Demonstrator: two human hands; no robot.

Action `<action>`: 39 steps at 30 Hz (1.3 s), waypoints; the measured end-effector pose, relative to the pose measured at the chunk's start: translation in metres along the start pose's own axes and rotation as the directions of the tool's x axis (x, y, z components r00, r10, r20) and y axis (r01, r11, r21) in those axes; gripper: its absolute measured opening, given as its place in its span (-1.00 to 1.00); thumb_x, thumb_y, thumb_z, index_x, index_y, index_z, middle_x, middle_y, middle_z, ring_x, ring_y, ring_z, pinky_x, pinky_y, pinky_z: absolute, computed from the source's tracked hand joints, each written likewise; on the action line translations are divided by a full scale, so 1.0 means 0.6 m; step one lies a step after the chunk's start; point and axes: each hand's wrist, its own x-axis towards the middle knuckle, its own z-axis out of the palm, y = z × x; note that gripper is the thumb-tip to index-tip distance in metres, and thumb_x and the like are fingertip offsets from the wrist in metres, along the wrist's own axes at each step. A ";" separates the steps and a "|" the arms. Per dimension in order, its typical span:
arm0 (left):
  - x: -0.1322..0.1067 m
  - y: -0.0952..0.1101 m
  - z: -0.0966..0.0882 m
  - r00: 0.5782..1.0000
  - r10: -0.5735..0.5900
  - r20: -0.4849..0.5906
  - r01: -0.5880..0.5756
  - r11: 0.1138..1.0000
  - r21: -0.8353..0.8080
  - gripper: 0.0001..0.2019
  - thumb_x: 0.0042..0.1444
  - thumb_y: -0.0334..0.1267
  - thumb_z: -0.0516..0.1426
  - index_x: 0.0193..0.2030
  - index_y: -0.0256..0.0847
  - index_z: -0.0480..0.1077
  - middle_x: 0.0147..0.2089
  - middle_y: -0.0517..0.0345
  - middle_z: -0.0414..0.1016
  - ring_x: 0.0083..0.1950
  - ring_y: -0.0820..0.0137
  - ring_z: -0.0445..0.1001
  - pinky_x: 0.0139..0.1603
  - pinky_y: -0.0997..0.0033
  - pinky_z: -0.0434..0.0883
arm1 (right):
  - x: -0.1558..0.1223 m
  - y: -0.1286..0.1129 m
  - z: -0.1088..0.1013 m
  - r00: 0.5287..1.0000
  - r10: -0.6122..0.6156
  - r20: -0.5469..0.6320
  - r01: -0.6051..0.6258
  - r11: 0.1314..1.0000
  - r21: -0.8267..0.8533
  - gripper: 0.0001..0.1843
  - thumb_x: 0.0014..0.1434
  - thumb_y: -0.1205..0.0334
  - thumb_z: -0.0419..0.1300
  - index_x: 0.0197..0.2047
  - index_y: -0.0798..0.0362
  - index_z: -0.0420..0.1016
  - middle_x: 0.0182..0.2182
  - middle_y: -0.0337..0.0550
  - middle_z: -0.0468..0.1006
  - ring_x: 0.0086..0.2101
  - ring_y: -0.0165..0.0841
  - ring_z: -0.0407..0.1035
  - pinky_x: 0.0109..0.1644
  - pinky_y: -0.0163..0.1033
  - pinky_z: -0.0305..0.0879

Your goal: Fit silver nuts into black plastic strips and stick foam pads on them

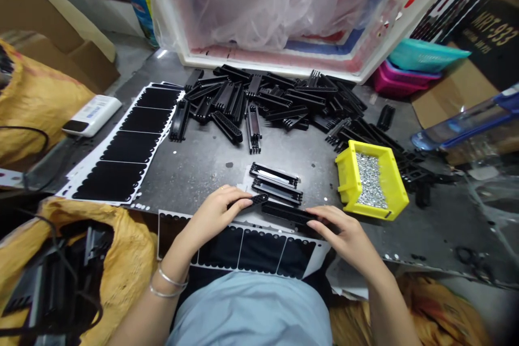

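Note:
My left hand (217, 211) pinches a small black perforated strip (256, 200) at the near edge of the grey table (203, 159). My right hand (338, 232) rests its fingers on a long black plastic frame (288, 213) lying in front of me. Two more black frames (275, 183) lie just beyond it. Under both hands lies a white sheet of black adhesive pads (259, 248).
A heap of black plastic frames (275, 100) fills the far side of the table. A yellow bin of small silver screws (371, 179) stands to the right. Stacked sheets of black pads (125, 146) lie at left, by a white device (92, 114). Yellow sacks flank my seat.

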 end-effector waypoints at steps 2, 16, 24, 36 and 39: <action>0.005 0.006 0.010 0.999 0.015 -0.034 -0.016 0.999 -0.027 -0.77 0.43 -0.17 0.11 -0.05 -0.12 0.61 -0.03 0.10 0.65 0.04 0.26 0.54 0.16 0.23 0.42 | -0.004 -0.006 -0.001 1.000 0.004 0.025 -0.003 0.999 -0.043 -0.63 0.39 0.09 0.22 0.23 -0.17 0.51 0.02 -0.11 0.61 -0.08 -0.23 0.57 0.02 -0.12 0.56; -0.014 -0.008 0.021 0.978 0.198 -0.067 -0.190 0.975 0.111 -0.72 0.37 0.00 0.18 -0.05 -0.17 0.52 -0.15 0.10 0.60 -0.13 0.27 0.47 -0.05 0.27 0.41 | -0.014 0.005 0.024 0.975 -0.116 -0.187 0.074 0.973 -0.217 -0.84 0.39 0.22 0.20 0.03 -0.07 0.48 0.04 0.01 0.52 0.03 -0.15 0.53 0.12 0.01 0.53; -0.015 0.008 0.042 0.908 0.400 -0.120 -0.365 0.900 0.239 -0.76 0.34 -0.13 0.24 0.07 -0.15 0.50 -0.12 0.07 0.57 -0.12 0.27 0.48 -0.05 0.26 0.40 | 0.034 -0.058 0.068 0.964 -0.186 -0.192 0.121 0.943 -0.309 -0.84 0.45 0.28 0.08 -0.08 -0.07 0.50 0.03 0.04 0.51 -0.11 -0.23 0.51 -0.06 -0.11 0.52; -0.019 0.032 0.056 0.979 0.203 0.000 -0.201 0.972 0.119 -0.48 0.23 -0.13 0.34 0.28 -0.07 0.35 -0.01 0.03 0.52 0.02 0.16 0.45 0.10 0.13 0.40 | 0.035 -0.048 0.097 0.956 -0.177 -0.233 0.155 0.982 -0.112 -0.60 0.40 0.40 0.04 0.14 -0.15 0.55 0.06 0.02 0.48 -0.16 -0.28 0.52 -0.08 -0.12 0.55; -0.012 0.020 0.069 0.981 0.175 -0.087 -0.154 0.965 0.211 -0.31 0.17 -0.19 0.38 0.39 0.00 0.24 0.18 -0.07 0.42 0.19 0.05 0.38 0.23 -0.03 0.36 | 0.033 -0.051 0.091 0.956 -0.227 -0.188 0.212 0.972 -0.096 -0.54 0.41 0.43 0.01 0.20 -0.18 0.52 0.09 0.01 0.49 -0.11 -0.29 0.53 -0.05 -0.13 0.57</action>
